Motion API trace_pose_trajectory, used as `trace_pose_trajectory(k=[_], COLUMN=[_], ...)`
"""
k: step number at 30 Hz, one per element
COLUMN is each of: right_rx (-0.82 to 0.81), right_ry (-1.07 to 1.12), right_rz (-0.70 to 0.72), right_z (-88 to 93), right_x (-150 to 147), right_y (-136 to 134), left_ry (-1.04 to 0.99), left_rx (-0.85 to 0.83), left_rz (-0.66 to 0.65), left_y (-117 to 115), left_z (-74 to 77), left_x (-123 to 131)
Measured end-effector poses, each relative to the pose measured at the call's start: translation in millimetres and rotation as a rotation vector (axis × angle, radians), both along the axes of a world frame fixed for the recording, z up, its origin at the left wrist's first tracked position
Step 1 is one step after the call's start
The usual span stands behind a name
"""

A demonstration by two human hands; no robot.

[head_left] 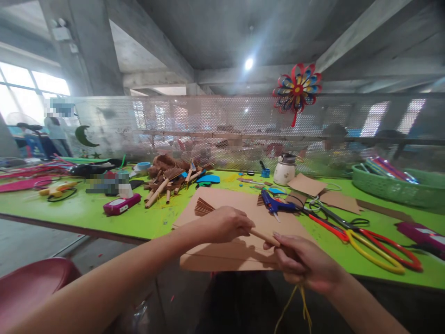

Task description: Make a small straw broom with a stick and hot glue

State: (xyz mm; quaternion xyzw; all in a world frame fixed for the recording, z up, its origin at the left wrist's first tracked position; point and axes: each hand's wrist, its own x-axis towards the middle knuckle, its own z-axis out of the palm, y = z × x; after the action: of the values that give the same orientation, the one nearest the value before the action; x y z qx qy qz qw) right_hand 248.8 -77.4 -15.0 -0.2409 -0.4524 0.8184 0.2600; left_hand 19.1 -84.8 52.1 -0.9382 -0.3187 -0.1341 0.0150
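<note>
Right hand [304, 263], left hand [225, 225], fingers [245, 224] tight around one thin stick [266, 237], perhaps a broom handle.

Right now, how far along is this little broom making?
Done: a pile of small brooms lies at the back of the green table. In hand: the left hand grips another broom; the right hand holds its stick and yellow string. Left, likely: binding it; brown card lies underneath.

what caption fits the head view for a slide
Left hand and right hand grip a miniature broom over cardboard, glue gun and scissors nearby
</note>
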Motion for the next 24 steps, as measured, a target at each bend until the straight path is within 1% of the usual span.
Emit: trace_pose_trajectory(k=[4, 6, 9, 12, 14, 15, 18, 20, 21, 24], right_rx=[0.11, 0.233, 0.454, 0.678, 0.848, 0.933, 1.164, 1.261, 1.298, 1.408], right_ry=[-0.2, -0.368, -0.641, -0.803, -0.861, -0.886, -0.998, -1.11, -1.161, -1.275], right_rz=[0.004, -0.014, -0.068, -0.089, -0.063, -0.044, -0.025, -0.067, -0.093, -0.123], right_z=[7.5, 14.9, 27.3, 35.1, 35.5, 34.6, 28.7, 23.9, 21.5, 16.2], right_x=[4.8, 9.0, 16.4, 23.7, 28.0, 30.1, 36.7, 42.2, 45.4, 54.4], right_y=[17.9, 30.1, 49.0, 65.5, 73.7, 76.9, 82.8, 84.2, 84.2, 81.5], left_ry=[-0.089, -0.105, -0.097, -0.089, -0.067, -0.049, -0.006, 0.007, 0.009, -0.029], left_rx=[-0.256, -0.353, -0.439, -0.498, -0.499, -0.473, -0.316, -0.229, -0.212, -0.221], left_rz=[0.058, 0.111, 0.176, 0.231, 0.258, 0.261, 0.254, 0.267, 0.286, 0.35], left_y=[12.7, 20.3, 30.6, 38.1, 42.0, 43.9, 49.5, 52.8, 54.2, 57.0], left_z=[-7.1, -9.0, -10.7, -12.8, -15.1, -16.6, -22.4, -27.1, -29.7, -38.8], left_x=[-4.0, -6.2, -8.0, -8.5, -8.8, -9.0, -10.3, -11.4, -12.0, -14.1])
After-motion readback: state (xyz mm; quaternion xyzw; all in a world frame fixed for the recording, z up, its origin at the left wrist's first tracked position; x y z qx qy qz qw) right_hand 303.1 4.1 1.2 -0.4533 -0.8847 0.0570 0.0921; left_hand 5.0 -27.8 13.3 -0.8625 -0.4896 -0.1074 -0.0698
